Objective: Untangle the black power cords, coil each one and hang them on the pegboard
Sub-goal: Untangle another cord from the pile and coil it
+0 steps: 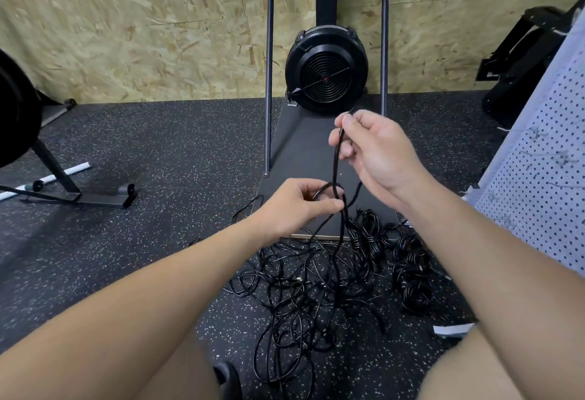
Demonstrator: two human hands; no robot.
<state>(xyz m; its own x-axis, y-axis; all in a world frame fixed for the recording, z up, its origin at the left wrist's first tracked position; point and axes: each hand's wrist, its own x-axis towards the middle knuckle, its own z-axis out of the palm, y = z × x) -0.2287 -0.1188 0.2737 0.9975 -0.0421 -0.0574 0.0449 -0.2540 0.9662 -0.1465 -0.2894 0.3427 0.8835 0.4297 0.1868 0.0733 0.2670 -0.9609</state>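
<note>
Above tangled black power cords [304, 285] on the gym floor [158, 152] — left hand [300, 206] and right hand [376, 149] pinching one cord [335, 162], pegboard [544, 184] beside.

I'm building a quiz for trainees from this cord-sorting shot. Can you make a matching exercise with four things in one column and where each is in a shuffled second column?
Things:
1. right hand
2. tangled cords
3. coiled cords
4. pegboard

Places or states:
A. loose heap on the speckled floor between the forearms
B. leaning at the right edge of the view
C. bundles on the floor, right of the heap
D. raised, pinching a black cord that runs down to the left hand

Pairs: 1-D, 2-A, 3-C, 4-B
</note>
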